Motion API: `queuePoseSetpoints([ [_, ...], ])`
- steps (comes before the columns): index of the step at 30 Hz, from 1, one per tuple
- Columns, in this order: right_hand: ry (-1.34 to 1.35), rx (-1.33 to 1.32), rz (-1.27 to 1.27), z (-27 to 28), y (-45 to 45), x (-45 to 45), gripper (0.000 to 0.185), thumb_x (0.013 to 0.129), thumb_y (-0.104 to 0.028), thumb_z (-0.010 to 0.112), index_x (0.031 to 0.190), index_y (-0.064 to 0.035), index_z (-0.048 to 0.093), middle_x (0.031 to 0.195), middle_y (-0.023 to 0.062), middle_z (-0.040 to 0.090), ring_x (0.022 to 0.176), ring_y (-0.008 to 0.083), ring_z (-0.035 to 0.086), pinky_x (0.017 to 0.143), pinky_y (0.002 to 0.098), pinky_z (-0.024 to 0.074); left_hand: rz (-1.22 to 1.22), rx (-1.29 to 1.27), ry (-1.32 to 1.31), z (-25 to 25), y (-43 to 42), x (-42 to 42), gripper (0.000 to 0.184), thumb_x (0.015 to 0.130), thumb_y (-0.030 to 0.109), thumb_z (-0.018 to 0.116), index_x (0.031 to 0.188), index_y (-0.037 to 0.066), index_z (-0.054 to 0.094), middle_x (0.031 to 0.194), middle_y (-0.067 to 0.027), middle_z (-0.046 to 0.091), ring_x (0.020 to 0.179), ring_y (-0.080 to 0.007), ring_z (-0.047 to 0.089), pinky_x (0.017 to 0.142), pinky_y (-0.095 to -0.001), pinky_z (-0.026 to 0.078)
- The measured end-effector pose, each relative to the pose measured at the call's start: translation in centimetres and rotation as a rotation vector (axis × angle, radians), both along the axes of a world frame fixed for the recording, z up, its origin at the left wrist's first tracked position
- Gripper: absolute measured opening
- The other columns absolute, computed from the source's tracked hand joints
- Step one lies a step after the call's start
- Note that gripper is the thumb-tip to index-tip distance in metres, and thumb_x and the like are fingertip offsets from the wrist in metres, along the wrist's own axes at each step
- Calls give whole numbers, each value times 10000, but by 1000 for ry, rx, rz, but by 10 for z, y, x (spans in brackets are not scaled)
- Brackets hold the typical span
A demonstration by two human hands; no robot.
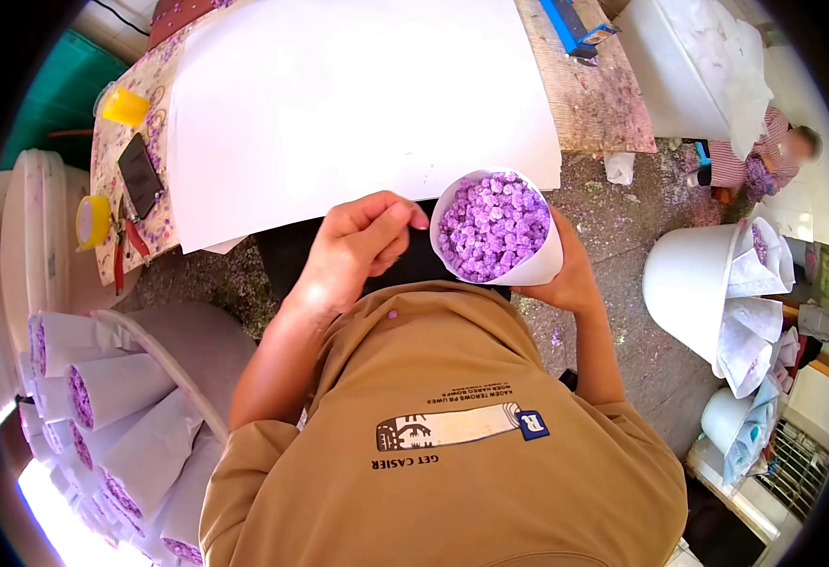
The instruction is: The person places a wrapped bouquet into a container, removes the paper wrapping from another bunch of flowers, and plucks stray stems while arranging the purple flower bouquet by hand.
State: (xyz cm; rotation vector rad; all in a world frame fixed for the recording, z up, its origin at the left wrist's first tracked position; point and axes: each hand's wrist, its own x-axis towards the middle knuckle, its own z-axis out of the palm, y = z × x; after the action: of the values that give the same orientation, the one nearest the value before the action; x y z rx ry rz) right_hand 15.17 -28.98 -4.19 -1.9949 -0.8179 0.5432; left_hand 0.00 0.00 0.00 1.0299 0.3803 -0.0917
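Note:
My right hand (570,269) is wrapped round a bouquet of small purple flowers (495,227) in a cone of white paper (539,265). The flower heads face up toward me. Just left of the bouquet, my left hand (362,241) is closed with its fingers curled, and whatever it may hold is hidden. Both hands are above my lap, at the near edge of a stack of large white paper sheets (358,113) on the table. A loose purple floret (393,314) lies on my brown shirt.
On the table's left are a phone (140,175), red-handled pliers (131,236) and yellow tape rolls (125,107). A blue tool (570,28) lies at the right. Wrapped bouquets (121,387) fill a tub at lower left. A white tub (693,283) and a seated person (764,156) are on the right.

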Motion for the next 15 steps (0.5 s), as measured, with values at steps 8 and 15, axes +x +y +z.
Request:
queuePoseSetpoints([
  [8,8,15,5,8,1,0,1090,528,-213,945,1484,-67,443,1397,157,561,1303,308,552,1089,428,439,41,140,212,-16,55,-81,231,1002,17,464,1141,-22,645,769,-11,549,561,-39,367,483,-202,261],
  [15,54,50,-3,2,0,-3,1091,526,-198,944,1486,-65,442,1398,156,559,1302,304,550,1091,426,438,-40,910,412,-61,109,-174,350,883,5,518,1209,-11,644,947,-103,675,820,-197,629,725,-311,513],
])
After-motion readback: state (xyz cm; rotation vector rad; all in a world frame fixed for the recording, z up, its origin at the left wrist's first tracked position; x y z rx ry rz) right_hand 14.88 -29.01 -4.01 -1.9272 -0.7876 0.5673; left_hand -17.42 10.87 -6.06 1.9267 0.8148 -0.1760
